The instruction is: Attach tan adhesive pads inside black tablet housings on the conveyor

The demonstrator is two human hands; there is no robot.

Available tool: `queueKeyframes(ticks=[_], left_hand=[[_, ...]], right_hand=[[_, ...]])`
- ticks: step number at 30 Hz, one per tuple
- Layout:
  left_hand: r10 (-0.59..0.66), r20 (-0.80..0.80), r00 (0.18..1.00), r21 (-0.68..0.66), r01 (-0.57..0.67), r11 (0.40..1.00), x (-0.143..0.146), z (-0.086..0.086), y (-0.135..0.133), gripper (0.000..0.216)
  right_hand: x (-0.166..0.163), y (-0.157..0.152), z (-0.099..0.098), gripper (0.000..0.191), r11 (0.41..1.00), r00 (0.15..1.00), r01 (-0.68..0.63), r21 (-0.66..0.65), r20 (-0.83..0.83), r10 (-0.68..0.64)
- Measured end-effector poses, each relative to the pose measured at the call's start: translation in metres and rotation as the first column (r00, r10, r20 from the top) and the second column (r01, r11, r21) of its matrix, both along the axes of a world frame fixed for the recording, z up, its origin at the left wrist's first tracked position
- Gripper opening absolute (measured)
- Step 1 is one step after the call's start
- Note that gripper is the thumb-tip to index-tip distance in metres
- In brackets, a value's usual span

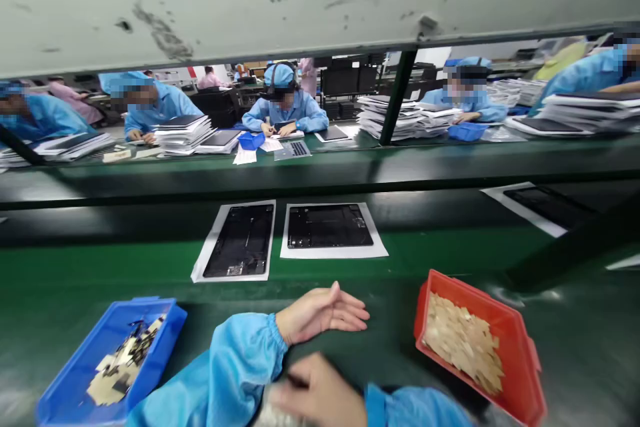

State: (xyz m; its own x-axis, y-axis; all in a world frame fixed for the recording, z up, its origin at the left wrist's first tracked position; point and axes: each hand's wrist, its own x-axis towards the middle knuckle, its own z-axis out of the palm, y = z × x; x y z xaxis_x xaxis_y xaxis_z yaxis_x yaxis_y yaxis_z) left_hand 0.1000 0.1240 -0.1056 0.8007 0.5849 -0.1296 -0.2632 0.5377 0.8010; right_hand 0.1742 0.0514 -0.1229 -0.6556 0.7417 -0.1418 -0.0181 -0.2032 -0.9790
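My left hand (325,313) reaches across the green work surface from a blue sleeve. Its palm is turned sideways with the fingers stretched out, and nothing is in it. Nearer to me, my right hand (323,390) is smeared by motion beside my left sleeve, so its grip is unclear. A pale thing under its fingertips at the bottom edge is too blurred to name. To the right stands a red bin (530,363) of thin tan pieces (465,340). On the left, a blue bin (75,363) holds cream and black scraps (123,370).
Two black tablet-like panels (240,240) (327,225) lie on white sheets beyond my hands. Another dark panel (550,205) is at right, near a slanted post (575,253). Overhead runs a scuffed pale beam (300,0). Co-workers in blue sit across the bench behind stacks (183,137).
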Motion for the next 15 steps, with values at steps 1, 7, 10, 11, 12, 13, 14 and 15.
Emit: queueKeyframes(ticks=[1,7,10,11,12,13,14,15], left_hand=[[-0.027,0.037,0.999,-0.050,0.029,0.998,-0.005,-0.003,-0.001,0.057],[0.202,0.145,0.969,-0.230,-0.166,0.959,-0.012,-0.007,0.023,0.060],[0.309,0.155,0.938,-0.259,-0.263,0.929,-0.017,-0.007,0.039,0.058],[0.337,0.154,0.929,-0.256,-0.292,0.921,-0.020,-0.007,0.044,0.056],[0.363,0.153,0.919,-0.257,-0.318,0.913,-0.024,-0.007,0.049,0.054],[0.385,0.151,0.911,-0.258,-0.340,0.905,-0.028,-0.007,0.053,0.052],[0.402,0.148,0.904,-0.258,-0.357,0.898,-0.032,-0.007,0.056,0.050],[0.416,0.144,0.898,-0.258,-0.372,0.892,-0.035,-0.006,0.059,0.048]], right_hand=[[0.000,0.006,0.000,0.023,0.995,0.995,0.095,-0.026,-0.008,-0.095],[0.010,0.069,0.006,0.054,0.925,0.931,0.331,-0.184,-0.097,-0.352],[0.007,0.101,0.008,0.057,0.943,0.946,0.254,-0.216,-0.148,-0.289],[0.005,0.111,0.008,0.057,0.949,0.954,0.212,-0.233,-0.161,-0.252],[0.004,0.121,0.007,0.056,0.954,0.962,0.164,-0.252,-0.172,-0.211],[0.002,0.130,0.007,0.056,0.956,0.968,0.117,-0.270,-0.184,-0.170],[0.000,0.138,0.006,0.055,0.955,0.972,0.074,-0.287,-0.195,-0.134],[-0.001,0.145,0.006,0.054,0.952,0.973,0.038,-0.302,-0.206,-0.104]])
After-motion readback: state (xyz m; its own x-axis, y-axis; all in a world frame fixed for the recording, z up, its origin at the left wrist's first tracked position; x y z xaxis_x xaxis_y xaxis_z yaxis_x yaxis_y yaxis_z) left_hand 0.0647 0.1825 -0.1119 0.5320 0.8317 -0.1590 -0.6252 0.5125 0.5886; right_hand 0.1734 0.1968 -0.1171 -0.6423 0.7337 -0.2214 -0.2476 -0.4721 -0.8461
